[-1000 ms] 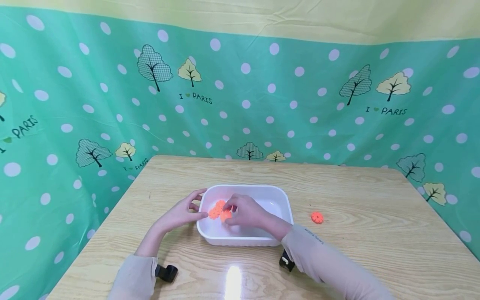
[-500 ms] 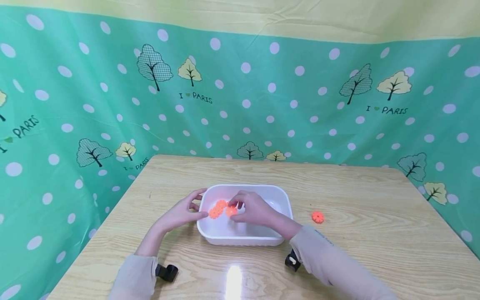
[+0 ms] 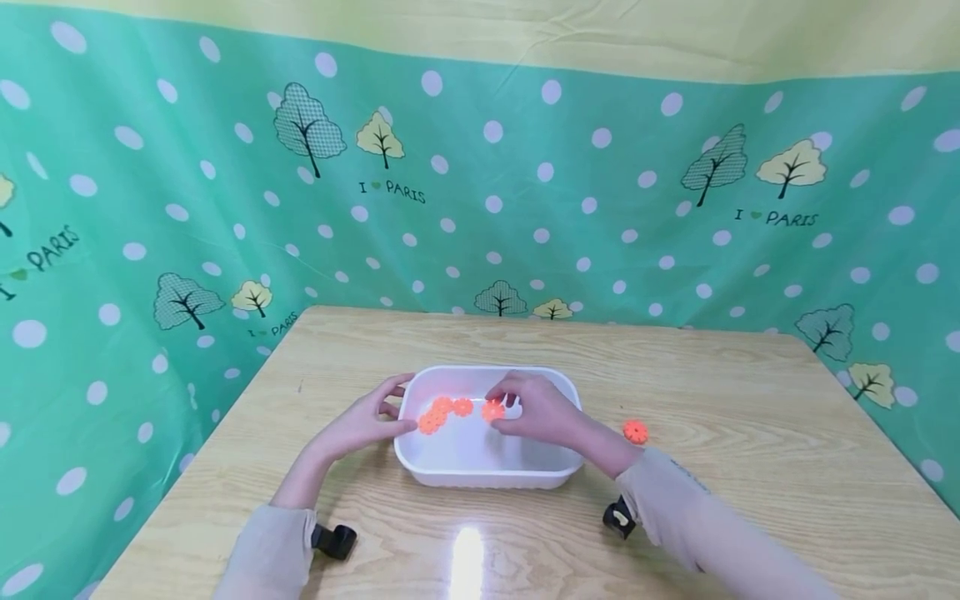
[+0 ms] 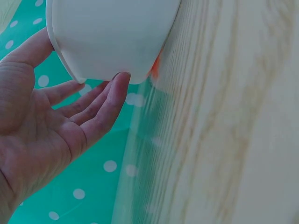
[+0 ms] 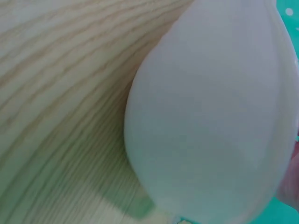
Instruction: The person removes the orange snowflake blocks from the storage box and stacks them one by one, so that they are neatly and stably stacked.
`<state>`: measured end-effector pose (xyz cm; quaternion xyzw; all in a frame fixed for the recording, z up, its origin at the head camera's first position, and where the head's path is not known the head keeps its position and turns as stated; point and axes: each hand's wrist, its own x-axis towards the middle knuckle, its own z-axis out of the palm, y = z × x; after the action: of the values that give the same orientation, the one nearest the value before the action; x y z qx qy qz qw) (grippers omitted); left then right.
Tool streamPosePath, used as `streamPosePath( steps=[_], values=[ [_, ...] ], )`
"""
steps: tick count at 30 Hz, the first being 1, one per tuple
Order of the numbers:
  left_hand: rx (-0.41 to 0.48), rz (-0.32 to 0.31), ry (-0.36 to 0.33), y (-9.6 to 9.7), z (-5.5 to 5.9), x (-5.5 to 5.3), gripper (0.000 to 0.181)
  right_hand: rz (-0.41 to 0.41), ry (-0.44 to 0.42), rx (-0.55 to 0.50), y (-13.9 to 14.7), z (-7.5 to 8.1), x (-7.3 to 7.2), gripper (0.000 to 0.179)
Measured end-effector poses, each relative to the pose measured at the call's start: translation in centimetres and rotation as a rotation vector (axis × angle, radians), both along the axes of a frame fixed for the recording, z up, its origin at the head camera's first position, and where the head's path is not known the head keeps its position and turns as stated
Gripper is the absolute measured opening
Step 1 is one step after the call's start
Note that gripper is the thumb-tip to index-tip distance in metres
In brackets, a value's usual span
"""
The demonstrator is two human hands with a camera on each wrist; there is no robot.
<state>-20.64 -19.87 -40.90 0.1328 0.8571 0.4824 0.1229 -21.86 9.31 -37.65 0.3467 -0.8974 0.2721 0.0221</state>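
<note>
A white plastic basin [image 3: 487,479] stands on the wooden table. Its left end lies between the thumb and spread fingers of my left hand [image 3: 367,425], whose fingertips touch the rim and outer wall in the left wrist view. Inside the basin, my right hand [image 3: 543,410] pinches an orange notched disc [image 3: 492,411] between thumb and fingers. Several like discs [image 3: 435,417] lie clustered at the left inside, and another notched disc [image 3: 462,407] sits just right of them. The basin's wall [image 5: 210,112] hides most of the right hand in the right wrist view.
One more orange notched disc [image 3: 635,431] lies on the table [image 3: 750,467] right of the basin, close to the right forearm. Behind the table hangs a green dotted curtain [image 3: 525,192]. Black camera mounts [image 3: 334,542] are strapped at both wrists.
My right hand has moved to the right inside the basin with the pinched disc, away from the cluster. A disc now shows between cluster and hand. The left hand has stayed put.
</note>
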Motion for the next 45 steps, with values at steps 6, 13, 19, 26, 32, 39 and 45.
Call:
streamPosePath(
  steps=[6,13,19,26,32,39,45],
  values=[
    [-0.006,-0.002,-0.002,0.0,-0.2,-0.3,0.079,-0.046,0.007,0.004,1.8,0.4,0.1,0.027],
    [-0.018,0.005,0.0,-0.1,-0.1,-0.2,0.079,-0.105,-0.02,-0.038,4.1,0.5,0.1,0.028],
    [-0.027,0.011,0.01,-0.2,-0.1,-0.2,0.078,-0.151,-0.021,-0.034,5.8,0.5,0.1,0.028],
    [-0.036,0.008,0.011,-0.2,-0.2,-0.2,0.077,-0.22,-0.035,-0.026,7.9,0.5,0.1,0.03],
    [-0.016,0.001,0.003,0.0,-0.4,-0.2,0.077,-0.276,-0.001,-0.029,10.1,0.2,0.4,0.03],
    [-0.017,0.01,-0.003,0.2,0.3,0.3,0.076,-0.308,0.014,-0.017,12.5,-0.5,0.6,0.029],
    [-0.007,0.012,-0.004,0.1,0.5,0.3,0.077,-0.34,0.027,-0.006,14.3,-1.0,0.9,0.029]
  ],
)
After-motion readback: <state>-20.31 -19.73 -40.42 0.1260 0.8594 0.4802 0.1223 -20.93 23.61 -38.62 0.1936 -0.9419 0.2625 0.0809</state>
